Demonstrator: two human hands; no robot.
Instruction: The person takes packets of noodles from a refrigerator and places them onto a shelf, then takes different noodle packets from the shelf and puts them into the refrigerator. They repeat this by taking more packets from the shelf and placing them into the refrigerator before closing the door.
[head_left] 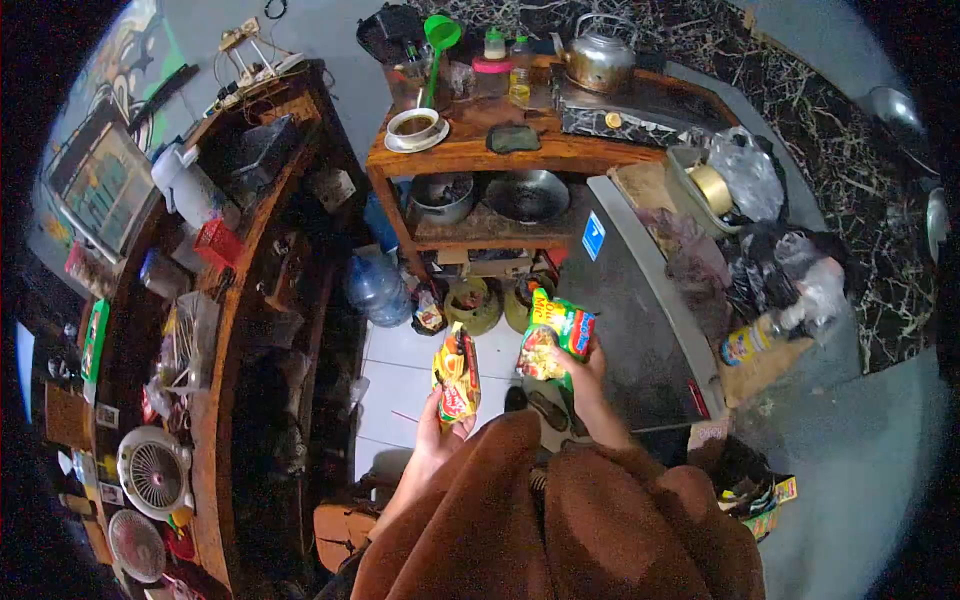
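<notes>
My left hand [436, 432] is closed around the lower end of a yellow and red instant noodle packet [456, 370], held upright in front of me. To its right, my right hand [588, 372] grips a green and yellow instant noodle packet [543, 340] by its right side, thumb across the front. The two packets are apart, both above the white tiled floor [392, 348]. Brown cloth [470, 510] of my clothing fills the bottom of the view and covers part of my forearms.
Ahead stands a wooden counter [460, 158] with a kettle [598, 58], a stove [620, 122] and a bowl of dark liquid [414, 124]. A grey fridge [640, 330] stands at right, plastic bags [745, 170] on top. Wooden shelves [232, 330] line the left, with a fan [155, 474].
</notes>
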